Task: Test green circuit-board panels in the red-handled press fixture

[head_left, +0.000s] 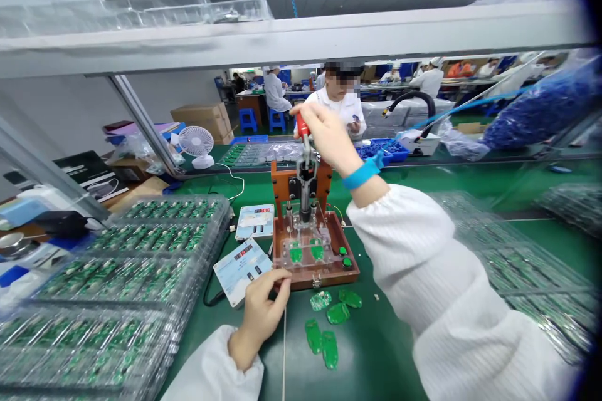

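Observation:
My right hand point(327, 135) is raised and shut on the red handle of a press lever point(303, 126), on top of a brown test fixture point(315, 272). Two green circuit boards point(305, 250) sit under its clear plate. My left hand point(261, 316) rests at the fixture's front edge, its fingertips by a white tester panel point(242, 271); whether they hold anything is hidden. Several loose green circuit boards point(329, 326) lie on the green mat point(296, 376) just right of that hand.
Stacked clear trays of green boards point(117, 288) fill the left and another stack point(522, 269) the right. A second tester panel point(254, 221) stands behind. A metal shelf point(282, 37) crosses above. A co-worker point(336, 97) sits opposite, beside blue bins point(380, 150).

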A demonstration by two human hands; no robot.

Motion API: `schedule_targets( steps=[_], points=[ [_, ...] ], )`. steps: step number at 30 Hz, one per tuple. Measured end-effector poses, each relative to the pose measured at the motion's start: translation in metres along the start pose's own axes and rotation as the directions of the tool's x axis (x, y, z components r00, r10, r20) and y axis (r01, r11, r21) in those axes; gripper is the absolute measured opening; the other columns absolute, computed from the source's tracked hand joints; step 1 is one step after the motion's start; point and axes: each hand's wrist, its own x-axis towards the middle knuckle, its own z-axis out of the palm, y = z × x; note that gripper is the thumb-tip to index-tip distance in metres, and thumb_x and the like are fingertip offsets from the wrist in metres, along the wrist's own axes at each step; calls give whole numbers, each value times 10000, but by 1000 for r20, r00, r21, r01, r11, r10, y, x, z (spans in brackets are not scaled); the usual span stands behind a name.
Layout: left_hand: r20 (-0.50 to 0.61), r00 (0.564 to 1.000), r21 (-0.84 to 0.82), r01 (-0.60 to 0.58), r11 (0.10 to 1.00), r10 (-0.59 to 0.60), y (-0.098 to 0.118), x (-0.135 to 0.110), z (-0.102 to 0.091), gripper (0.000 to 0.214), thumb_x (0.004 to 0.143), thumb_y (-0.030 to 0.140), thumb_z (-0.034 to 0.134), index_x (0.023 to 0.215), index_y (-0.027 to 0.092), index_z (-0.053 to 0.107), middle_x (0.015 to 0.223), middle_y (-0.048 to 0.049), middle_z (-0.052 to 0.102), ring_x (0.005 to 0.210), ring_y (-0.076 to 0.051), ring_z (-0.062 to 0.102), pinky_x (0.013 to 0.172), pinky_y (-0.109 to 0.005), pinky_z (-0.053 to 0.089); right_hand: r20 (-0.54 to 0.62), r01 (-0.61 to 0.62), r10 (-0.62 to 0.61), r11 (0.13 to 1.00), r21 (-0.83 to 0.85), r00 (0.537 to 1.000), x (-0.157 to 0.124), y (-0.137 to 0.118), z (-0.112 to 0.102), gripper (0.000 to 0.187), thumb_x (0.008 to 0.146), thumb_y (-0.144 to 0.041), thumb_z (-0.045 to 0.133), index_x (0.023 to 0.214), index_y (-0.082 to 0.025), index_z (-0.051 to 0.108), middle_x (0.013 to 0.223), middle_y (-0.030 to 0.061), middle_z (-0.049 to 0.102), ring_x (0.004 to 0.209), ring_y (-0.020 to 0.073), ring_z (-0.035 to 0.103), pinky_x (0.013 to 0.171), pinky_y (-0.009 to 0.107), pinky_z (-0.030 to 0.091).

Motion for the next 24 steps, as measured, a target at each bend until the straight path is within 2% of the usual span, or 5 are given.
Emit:
schedule_targets(
  steps=[2,7,13,18,24],
  points=[
    [-20,1000,30,16,999,-15,-3,0,-1,102,970,175,589,929,200,679,785,-2,718,668,-145,691,628,-241,541,35,-69,71,996,-55,997,-12,14,-8,350,1072,-410,430,1165,-204,696,1019,30,736,1017,204,691,984,409,539],
    [18,994,187,98,977,-103,-17,12,-5,198,1010,297,552,1085,226,721,1108,-86,707,1054,-251,672,896,-404,569,-238,-185,145,971,-154,960,-118,27,-25,336,1037,-360,501,1344,-242,570,1190,67,698,1116,210,642,949,383,533],
    [199,972,342,51,938,-125,-28,34,6,370,1041,384,481,1336,243,655,1406,-125,581,1315,-330,516,1103,-570,454,22,-281,296,925,-255,955,-225,27,2,143,953,-209,627,1045,-221,736,1087,81,736,1080,274,632,990,480,506],
    [239,969,377,-39,925,-56,-37,42,20,346,1017,408,477,1172,202,707,1348,-151,615,1270,-364,535,1082,-578,448,130,-335,384,896,-291,914,-232,20,19,137,923,-156,675,1045,-177,733,1278,140,675,1264,335,544,1089,552,433],
    [148,977,245,111,963,-150,-46,37,8,434,963,589,483,1099,223,674,1104,-93,726,1071,-334,669,958,-486,546,128,-486,504,861,-148,854,-229,16,5,218,879,-146,746,1078,-207,684,1043,14,720,1002,172,658,947,302,531]
  ],
)
